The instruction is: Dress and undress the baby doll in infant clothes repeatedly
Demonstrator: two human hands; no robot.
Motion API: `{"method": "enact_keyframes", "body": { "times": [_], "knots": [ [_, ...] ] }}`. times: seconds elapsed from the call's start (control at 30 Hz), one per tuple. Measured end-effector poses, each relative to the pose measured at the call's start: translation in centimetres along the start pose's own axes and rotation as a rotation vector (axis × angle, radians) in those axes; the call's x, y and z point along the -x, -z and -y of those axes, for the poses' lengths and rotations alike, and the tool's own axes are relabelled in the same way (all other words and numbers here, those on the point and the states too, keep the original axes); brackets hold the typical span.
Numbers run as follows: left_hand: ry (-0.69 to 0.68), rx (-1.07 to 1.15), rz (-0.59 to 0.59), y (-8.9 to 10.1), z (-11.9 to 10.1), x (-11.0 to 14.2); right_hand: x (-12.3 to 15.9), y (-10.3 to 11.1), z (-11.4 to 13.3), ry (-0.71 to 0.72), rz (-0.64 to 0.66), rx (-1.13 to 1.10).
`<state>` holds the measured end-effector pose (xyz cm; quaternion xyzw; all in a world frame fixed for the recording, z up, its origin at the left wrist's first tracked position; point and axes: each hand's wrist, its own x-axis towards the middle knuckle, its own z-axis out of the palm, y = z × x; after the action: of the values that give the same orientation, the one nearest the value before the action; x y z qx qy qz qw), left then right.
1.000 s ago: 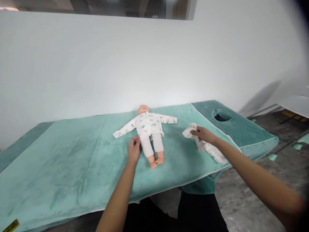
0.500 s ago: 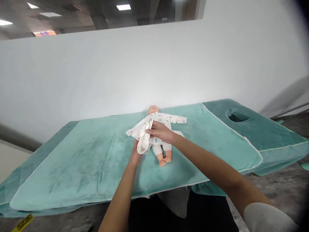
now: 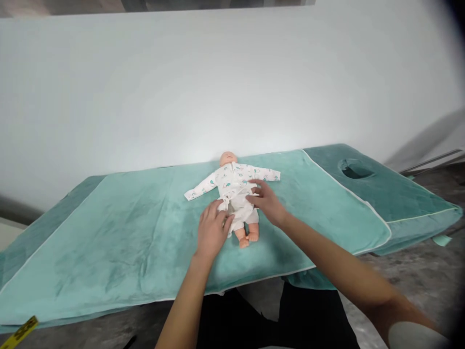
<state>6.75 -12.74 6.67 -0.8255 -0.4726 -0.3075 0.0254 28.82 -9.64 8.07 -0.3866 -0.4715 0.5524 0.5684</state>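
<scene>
A baby doll (image 3: 228, 157) lies on its back, head toward the wall, bare feet toward me. It wears a white printed long-sleeved baby shirt (image 3: 227, 180) with both sleeves spread outward, and white bottoms (image 3: 253, 218). The shirt's lower front is turned up, showing its plain white inside. My left hand (image 3: 211, 228) is at the hem by the doll's hip, fingers bent around bunched cloth. On the other side, my right hand (image 3: 269, 201) touches the shirt with its fingers apart. Some fingertips are hard to make out against the fabric.
A light green mat (image 3: 119, 232) covers the middle of a padded bed. The bed's darker end (image 3: 410, 201), at right, has a round face hole (image 3: 356, 168). A white wall (image 3: 203, 82) stands along the far side. Yellow tape (image 3: 20, 332) shows at lower left.
My hands have come down and moved apart from the gathered shirt cloth they held raised together. The cloth now lies across the doll's belly, and the sleeve at left shows fully. The view has tilted down.
</scene>
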Motion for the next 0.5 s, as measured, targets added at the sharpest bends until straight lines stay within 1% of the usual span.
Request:
{"method": "enact_keyframes", "body": {
  "times": [0.1,0.17,0.23,0.3,0.33,0.43,0.47,0.5],
  "knots": [
    [-0.07,0.032,0.052,0.4,0.1,-0.1,1.1,0.5,3.1,-0.017,0.0,-0.059],
    [-0.107,0.061,0.043,0.6,-0.6,-0.4,1.9,-0.1,4.8,-0.008,0.067,-0.054],
    [-0.121,0.091,0.021,1.1,-1.7,-0.8,2.6,-0.8,6.2,0.087,0.183,0.002],
    [-0.119,0.177,-0.011,2.3,-2.7,-1.3,3.0,-1.4,7.5,0.253,0.251,0.158],
    [-0.106,0.253,-0.034,3.2,-3.1,-1.6,3.1,-1.5,8.2,0.343,0.24,0.275],
    [-0.022,0.572,-0.138,6.1,-3.4,-2.4,2.8,-1.1,10.2,0.568,0.082,0.614],
    [0.025,0.686,-0.187,6.9,-3.3,-2.7,2.6,-0.9,10.9,0.605,0.051,0.668],
    [0.082,0.796,-0.238,7.7,-3.1,-3.0,2.5,-0.8,11.4,0.611,0.049,0.677]
  ]
}}
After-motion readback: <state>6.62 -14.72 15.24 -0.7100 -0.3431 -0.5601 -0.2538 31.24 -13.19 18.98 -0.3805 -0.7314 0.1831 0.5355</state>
